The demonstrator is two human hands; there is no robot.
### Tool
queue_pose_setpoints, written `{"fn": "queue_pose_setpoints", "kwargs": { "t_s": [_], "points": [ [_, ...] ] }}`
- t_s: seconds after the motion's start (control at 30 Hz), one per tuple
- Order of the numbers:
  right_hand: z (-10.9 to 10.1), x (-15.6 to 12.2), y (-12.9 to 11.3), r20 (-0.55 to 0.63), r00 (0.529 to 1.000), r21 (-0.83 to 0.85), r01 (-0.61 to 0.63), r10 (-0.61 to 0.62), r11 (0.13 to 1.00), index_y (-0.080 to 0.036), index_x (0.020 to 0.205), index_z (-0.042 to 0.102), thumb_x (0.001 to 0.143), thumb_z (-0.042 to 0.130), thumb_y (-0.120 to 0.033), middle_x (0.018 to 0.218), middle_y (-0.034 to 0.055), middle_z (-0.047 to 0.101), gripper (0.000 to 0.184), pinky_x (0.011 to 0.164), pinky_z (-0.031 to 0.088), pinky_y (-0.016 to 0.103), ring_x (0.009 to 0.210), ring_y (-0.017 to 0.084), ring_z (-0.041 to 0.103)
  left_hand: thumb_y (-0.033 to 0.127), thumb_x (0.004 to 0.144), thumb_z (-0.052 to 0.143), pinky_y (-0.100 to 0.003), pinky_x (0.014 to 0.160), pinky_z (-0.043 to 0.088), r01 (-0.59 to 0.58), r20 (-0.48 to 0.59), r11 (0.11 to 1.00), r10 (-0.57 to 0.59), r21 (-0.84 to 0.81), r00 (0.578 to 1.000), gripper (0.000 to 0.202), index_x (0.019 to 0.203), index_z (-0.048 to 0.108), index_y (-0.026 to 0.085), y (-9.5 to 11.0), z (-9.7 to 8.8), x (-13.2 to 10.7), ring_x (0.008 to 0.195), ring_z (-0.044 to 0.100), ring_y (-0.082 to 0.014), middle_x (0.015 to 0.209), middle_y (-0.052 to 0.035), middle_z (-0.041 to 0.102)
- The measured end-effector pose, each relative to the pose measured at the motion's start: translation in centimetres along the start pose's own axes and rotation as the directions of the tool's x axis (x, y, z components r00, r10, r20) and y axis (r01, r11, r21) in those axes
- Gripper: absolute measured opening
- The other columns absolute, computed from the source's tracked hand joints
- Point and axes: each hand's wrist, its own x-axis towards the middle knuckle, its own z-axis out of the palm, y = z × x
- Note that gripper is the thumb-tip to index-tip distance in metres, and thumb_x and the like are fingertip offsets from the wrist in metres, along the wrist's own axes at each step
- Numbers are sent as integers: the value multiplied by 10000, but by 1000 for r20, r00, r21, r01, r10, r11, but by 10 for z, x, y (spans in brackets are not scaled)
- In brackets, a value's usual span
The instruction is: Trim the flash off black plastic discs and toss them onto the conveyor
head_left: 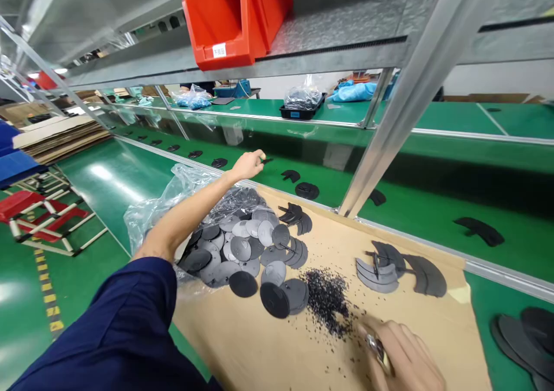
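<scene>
My left hand [247, 164] is stretched far forward over the green conveyor belt [268, 174], its fingers pinched on a small black plastic piece [266, 160]. My right hand [404, 356] rests low on the brown cardboard sheet [277, 345], closed around a small metal tool [377, 347]. Between my arms lies a heap of grey and black round plastic discs [242, 246], spilling from a clear plastic bag [173, 197]. A pile of tiny black trimmings [326, 298] sits just left of my right hand. Several black cut pieces [389, 264] lie further right on the cardboard.
Black pieces [306, 190] lie spaced along the belt, with more at the far right [478, 229]. A slanted metal post [389, 131] rises from the bench edge. Red bins [234, 21] sit on the shelf overhead. A black tray with a bag [302, 108] stands beyond. Cardboard stack [60, 137] at left.
</scene>
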Motion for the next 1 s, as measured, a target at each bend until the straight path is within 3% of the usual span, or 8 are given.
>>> {"fn": "queue_pose_setpoints", "kwargs": {
  "t_s": [0.1, 0.17, 0.27, 0.33, 0.4, 0.57, 0.83, 1.0],
  "points": [
    [1, 4, -12, -72, 997, 16, 18, -17, 1000, -141, 1260, 608, 991, 540, -178, 763, 63, 639, 280, 645, 453, 315, 678, 198, 579, 157, 891, 601, -250, 904, 508, -257, 63, 958, 266, -128, 962, 257, 1137, 672, 180, 34, -7, -71, 947, 678, -157, 965, -13, 734],
    [0, 8, -22, -96, 995, 48, 19, -14, 999, -126, 1393, 540, 974, 573, -158, 712, 37, 600, 421, 634, 451, 314, 642, 193, 545, 204, 905, 582, -269, 832, 510, -567, 88, 760, 619, -318, 780, 205, 1081, 683, 171, 60, -1, -127, 872, 655, -166, 922, -36, 719],
    [-3, 9, -35, -87, 996, 181, 46, -31, 982, -151, 1417, 532, 956, 588, -149, 725, 34, 608, 465, 630, 458, 317, 642, 190, 555, 210, 938, 551, -272, 815, 508, -692, 109, 505, 840, -515, 531, 170, 1046, 678, 177, 98, 18, -202, 853, 628, -167, 863, -48, 689],
    [-4, 7, -41, -52, 996, 279, 82, -71, 957, -184, 1251, 634, 949, 593, -144, 715, 30, 611, 308, 610, 440, 314, 627, 181, 551, 194, 959, 521, -276, 836, 516, -672, 117, 454, 867, -585, 485, 162, 1042, 659, 170, 111, 32, -235, 868, 627, -169, 874, -60, 689],
    [-5, 5, -45, -21, 997, 357, 75, -72, 931, -197, 1077, 668, 947, 607, -150, 693, 22, 603, 152, 594, 424, 310, 609, 170, 537, 212, 989, 504, -273, 826, 524, -634, 119, 484, 841, -603, 528, 163, 1070, 634, 159, 109, 41, -253, 867, 634, -165, 923, -72, 694],
    [-4, 5, -50, -38, 975, 460, -177, 218, 870, -209, 901, 622, 947, 647, -257, 746, 25, 624, 71, 612, 431, 303, 649, 166, 559, 298, 1034, 482, -319, 804, 503, -606, 63, 750, 641, -267, 765, 216, 1009, 637, 150, 55, 34, -259, 866, 616, -196, 939, -93, 679],
    [-6, 8, -52, 100, 842, 565, -486, 529, 666, -232, 630, 341, 913, 657, -335, 581, -64, 329, 437, 567, 291, 280, 553, 114, 328, 247, 946, 652, -361, 867, 474, -614, 217, 788, 608, -46, 764, 295, 1224, 606, 160, 45, 47, -268, 991, 586, -245, 1106, -121, 671],
    [-6, 5, -53, 215, 785, 619, -570, 582, 540, -230, 640, 361, 903, 664, -399, 596, -62, 335, 435, 570, 296, 274, 572, 113, 327, 307, 978, 612, -255, 668, 446, -450, 154, 805, 538, -388, 829, 191, 857, 618, 158, 57, 35, -271, 716, 535, -144, 777, -26, 584]
  ]
}}
